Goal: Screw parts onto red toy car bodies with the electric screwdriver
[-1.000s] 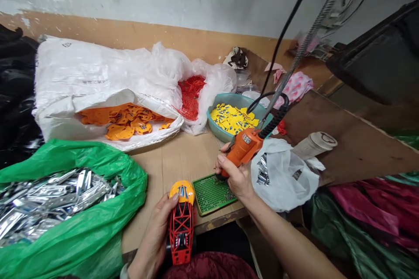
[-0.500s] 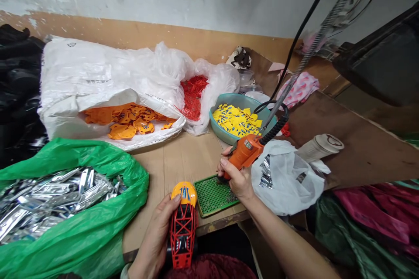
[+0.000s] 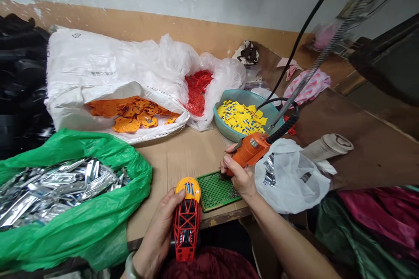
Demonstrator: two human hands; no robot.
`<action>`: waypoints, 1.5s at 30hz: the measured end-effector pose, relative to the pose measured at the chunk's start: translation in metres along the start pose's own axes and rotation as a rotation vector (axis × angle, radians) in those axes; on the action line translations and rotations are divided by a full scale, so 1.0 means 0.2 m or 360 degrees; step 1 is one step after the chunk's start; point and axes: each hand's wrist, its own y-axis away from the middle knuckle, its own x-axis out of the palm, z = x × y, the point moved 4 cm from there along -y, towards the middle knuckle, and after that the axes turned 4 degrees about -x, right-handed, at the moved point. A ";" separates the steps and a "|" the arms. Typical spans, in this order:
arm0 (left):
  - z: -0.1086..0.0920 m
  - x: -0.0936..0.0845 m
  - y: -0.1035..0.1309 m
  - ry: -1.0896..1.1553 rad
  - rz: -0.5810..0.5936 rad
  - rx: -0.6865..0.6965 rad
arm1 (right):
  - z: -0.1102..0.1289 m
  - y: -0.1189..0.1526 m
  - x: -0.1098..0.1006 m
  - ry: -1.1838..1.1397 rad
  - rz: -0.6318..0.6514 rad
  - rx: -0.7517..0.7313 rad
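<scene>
Viewpoint has shifted slightly, while the left hand (image 3: pixel 159 222) grips the toy vehicle (image 3: pixel 186 217) and the right hand (image 3: pixel 242 177) keeps the orange power tool (image 3: pixel 250 150) at the green tray (image 3: pixel 209 191), apart from the vehicle.

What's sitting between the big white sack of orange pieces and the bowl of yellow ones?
A translucent plastic bag of red parts lies between the white sack and the teal bowl, seen in the head view.

Screw tray (image 3: pixel 218 189) before basin (image 3: pixel 222 125), sack (image 3: pixel 98 59) behind metal parts (image 3: pixel 62 189), plastic bag (image 3: pixel 291 178) right of tray
</scene>
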 end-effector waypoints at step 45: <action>-0.06 -0.02 0.02 0.0317 0.0182 0.0162 | 0.25 0.00 0.55 -0.0624 0.0549 -0.0020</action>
